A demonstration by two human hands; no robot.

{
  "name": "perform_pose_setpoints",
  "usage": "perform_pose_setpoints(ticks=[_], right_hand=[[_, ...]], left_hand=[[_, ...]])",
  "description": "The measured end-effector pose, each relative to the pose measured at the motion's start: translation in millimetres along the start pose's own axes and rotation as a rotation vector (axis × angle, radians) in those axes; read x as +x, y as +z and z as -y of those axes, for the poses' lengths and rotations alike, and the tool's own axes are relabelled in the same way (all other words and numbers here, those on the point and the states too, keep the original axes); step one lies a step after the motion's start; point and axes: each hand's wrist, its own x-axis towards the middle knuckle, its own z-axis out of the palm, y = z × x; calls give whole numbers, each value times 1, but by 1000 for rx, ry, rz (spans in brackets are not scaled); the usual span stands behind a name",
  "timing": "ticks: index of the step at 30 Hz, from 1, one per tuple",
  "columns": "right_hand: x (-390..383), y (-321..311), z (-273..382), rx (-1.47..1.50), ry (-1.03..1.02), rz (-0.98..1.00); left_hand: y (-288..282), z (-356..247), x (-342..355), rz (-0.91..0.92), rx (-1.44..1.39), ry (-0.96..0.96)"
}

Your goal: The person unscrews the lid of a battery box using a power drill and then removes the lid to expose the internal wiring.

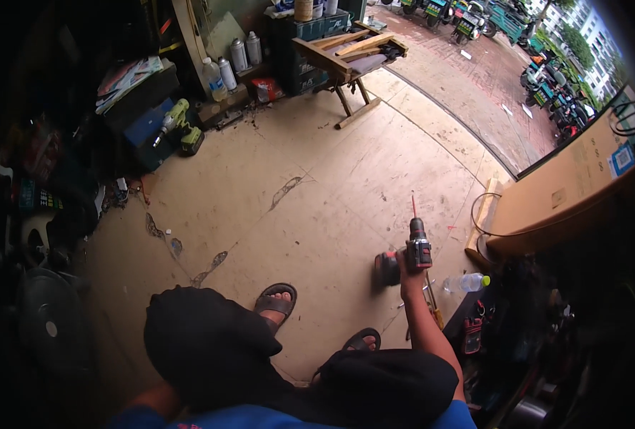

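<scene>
My right hand (pixel 409 279) is wrapped round the grip of a black and red cordless drill (pixel 419 250). A thin reddish bit (pixel 414 206) sticks out of its chuck, pointing away from me. The drill is held out over the floor to the right of my sandalled feet. Just beside my right wrist lie some hand tools, one with a yellowish handle (pixel 437 317), and a clear plastic bottle (pixel 467 283) with a yellow-green cap. At the lower left only my left forearm (pixel 156 400) shows; the hand is hidden behind my dark-clothed knee.
A wooden folding stool (pixel 349 57) stands at the far side of the tiled floor (pixel 317 214). Spray cans (pixel 239 54) and a yellow-green cordless drill (pixel 179 127) are at the left. A large cardboard box (pixel 553 193) leans at the right, and a fan (pixel 51 322) stands near left.
</scene>
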Motion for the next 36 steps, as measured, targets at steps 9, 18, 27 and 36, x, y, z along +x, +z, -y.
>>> perform_pose_setpoints(ticks=[9,18,27,36], right_hand=[[37,16,-57,-118,-105,36],[6,25,-69,-27,-85,-31],[-38,9,-72,-512,319,326],[-26,89,124,-447,245,877]], left_hand=[[-15,16,-33,-142,-13,-41],[-58,21,-80,-192,-16,16],[-96,52,-104,-101,0,-21],[-100,63,-77,-17,73,-92]])
